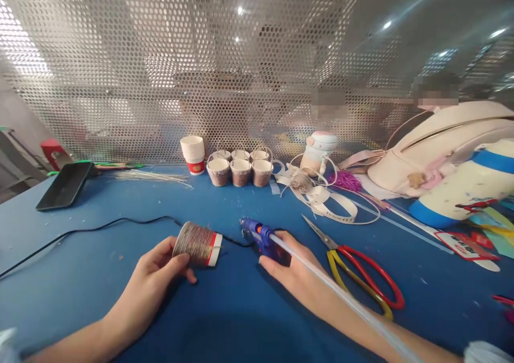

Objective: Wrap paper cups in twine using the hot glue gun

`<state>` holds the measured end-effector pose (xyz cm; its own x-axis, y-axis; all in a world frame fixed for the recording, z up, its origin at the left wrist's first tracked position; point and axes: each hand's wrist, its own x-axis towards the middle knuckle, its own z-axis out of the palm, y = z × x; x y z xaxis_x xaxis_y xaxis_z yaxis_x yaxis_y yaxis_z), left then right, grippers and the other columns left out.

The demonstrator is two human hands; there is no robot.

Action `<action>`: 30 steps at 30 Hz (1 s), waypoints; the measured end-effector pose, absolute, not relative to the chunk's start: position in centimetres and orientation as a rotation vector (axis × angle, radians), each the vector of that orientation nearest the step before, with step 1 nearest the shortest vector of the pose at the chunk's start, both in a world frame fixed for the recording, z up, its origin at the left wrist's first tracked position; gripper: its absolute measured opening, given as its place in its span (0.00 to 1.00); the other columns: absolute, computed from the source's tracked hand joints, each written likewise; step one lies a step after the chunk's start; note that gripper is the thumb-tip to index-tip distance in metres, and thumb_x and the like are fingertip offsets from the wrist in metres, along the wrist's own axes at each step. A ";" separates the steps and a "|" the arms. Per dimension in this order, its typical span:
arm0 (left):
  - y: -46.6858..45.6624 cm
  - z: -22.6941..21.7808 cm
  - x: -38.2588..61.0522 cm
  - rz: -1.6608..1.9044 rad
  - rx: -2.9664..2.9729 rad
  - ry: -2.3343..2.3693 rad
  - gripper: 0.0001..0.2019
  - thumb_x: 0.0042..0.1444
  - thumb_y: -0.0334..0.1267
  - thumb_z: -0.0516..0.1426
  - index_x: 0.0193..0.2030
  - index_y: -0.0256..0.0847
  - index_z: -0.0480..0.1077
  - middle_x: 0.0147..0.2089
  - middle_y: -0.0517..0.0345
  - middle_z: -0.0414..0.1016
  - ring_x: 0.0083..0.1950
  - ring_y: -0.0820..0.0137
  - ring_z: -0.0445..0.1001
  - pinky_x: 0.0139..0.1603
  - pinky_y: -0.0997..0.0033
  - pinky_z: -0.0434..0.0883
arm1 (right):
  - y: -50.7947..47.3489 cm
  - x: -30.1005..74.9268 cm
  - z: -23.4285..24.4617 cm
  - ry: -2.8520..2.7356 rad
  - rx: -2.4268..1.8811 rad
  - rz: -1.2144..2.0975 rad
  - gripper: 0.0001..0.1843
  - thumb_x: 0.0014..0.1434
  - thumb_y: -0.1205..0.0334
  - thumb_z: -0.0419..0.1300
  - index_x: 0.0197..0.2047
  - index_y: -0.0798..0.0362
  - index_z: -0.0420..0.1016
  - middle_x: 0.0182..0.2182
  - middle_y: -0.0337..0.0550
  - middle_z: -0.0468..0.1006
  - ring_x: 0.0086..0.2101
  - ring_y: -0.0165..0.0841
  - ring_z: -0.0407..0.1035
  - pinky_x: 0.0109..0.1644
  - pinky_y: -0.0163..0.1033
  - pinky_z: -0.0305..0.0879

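Observation:
My left hand [160, 266] grips a paper cup [196, 245] tipped on its side, its mouth end toward the left. Brown twine is wound round most of the cup, leaving a red and white band bare at the right end. In my right hand [295, 266] is a blue glue gun [261, 237], nozzle pointing left and apart from the cup. A long clear glue stick [341, 293] runs out of its back, over my forearm. Scissors [353, 272] with red and yellow handles lie just right of my right hand.
Several twine-wrapped cups with handles [241, 173] stand at the back, beside stacked paper cups [193, 151]. A black tray [64, 186] lies far left. A black cord [116, 221] crosses the table. Ribbon [337, 213], a bottle [319, 151] and a bag [421, 154] crowd the right.

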<state>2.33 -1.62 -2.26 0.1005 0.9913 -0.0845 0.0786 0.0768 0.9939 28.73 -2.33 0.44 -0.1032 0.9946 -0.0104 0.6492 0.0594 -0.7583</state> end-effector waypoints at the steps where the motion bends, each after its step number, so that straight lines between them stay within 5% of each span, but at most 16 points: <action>1: -1.6 -2.2 2.4 1.048 1.261 1.208 0.11 0.56 0.46 0.58 0.36 0.40 0.72 0.35 0.59 0.76 0.32 0.70 0.72 0.40 0.70 0.67 | -2.1 28.6 0.3 -1.807 -1.635 0.827 0.15 0.56 0.55 0.57 0.45 0.52 0.69 0.37 0.44 0.77 0.39 0.39 0.72 0.45 0.42 0.67; 10: -1.7 -1.3 3.4 1.041 1.475 1.197 0.07 0.57 0.39 0.55 0.37 0.39 0.69 0.33 0.60 0.74 0.32 0.70 0.73 0.41 0.66 0.69 | -1.1 27.8 -1.7 -1.819 -1.638 0.703 0.19 0.55 0.54 0.57 0.49 0.51 0.71 0.41 0.46 0.78 0.42 0.42 0.72 0.46 0.45 0.66; 17: -1.8 -1.3 3.6 1.055 1.539 1.220 0.05 0.53 0.37 0.55 0.34 0.38 0.69 0.31 0.60 0.72 0.32 0.70 0.71 0.39 0.68 0.68 | -1.8 28.2 -1.0 -1.728 -1.588 0.690 0.09 0.55 0.62 0.55 0.40 0.50 0.70 0.34 0.40 0.77 0.32 0.35 0.71 0.38 0.38 0.66; 23: -1.6 -1.2 3.6 1.043 1.539 1.253 0.07 0.51 0.38 0.56 0.35 0.38 0.68 0.30 0.60 0.72 0.33 0.69 0.71 0.36 0.69 0.67 | -5.0 28.5 0.0 -1.732 -1.465 0.920 0.09 0.58 0.53 0.55 0.36 0.48 0.68 0.23 0.34 0.69 0.22 0.30 0.62 0.24 0.34 0.60; 30: -1.6 -1.6 3.6 1.043 1.562 1.265 0.07 0.51 0.40 0.58 0.34 0.39 0.68 0.29 0.60 0.71 0.31 0.70 0.69 0.34 0.70 0.67 | -5.9 27.8 -0.1 -1.847 -1.365 0.935 0.12 0.59 0.49 0.55 0.33 0.48 0.67 0.20 0.33 0.65 0.20 0.28 0.59 0.25 0.34 0.61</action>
